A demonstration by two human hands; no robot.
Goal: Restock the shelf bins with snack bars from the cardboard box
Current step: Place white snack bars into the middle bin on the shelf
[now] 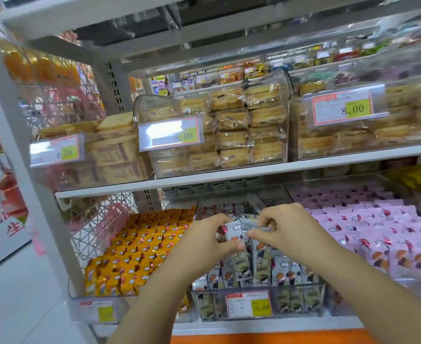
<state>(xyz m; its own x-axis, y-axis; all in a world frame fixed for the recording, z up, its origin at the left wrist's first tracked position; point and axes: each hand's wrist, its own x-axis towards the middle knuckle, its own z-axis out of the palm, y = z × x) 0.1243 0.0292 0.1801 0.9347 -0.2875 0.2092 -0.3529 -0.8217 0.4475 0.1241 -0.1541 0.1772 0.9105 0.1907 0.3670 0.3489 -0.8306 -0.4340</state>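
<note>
The snack bars (236, 228) are small packets in grey-white wrappers, with a cartoon figure that has orange-brown hair and a dark green label below it. A few of them are held between the two hands, above the middle bin (205, 305) on the lower shelf (266, 325). The left hand (204, 240) has its fingers curled round the bars, with the thumb on the front. The right hand (287, 225) pinches the upper edge of the wrappers between thumb and bent fingers.

The middle bin is of clear plastic, has a price tag (248, 305) on its front wall, and is already partly filled with rows of the same bars. Just beside it on the left is a bin of orange packets (142, 249), and on the right a bin of pink packets (368, 234). Both forearms reach over the front of the bin and hide some of the rows. On the upper shelf (229, 175) stand clear boxes (241, 127) with wrapped pale-brown biscuits.

The bars in the bin stand upright, long axis nearly vertical, printed face toward the person. The held bars are tilted and bunched together; their exact direction I cannot tell.
</note>
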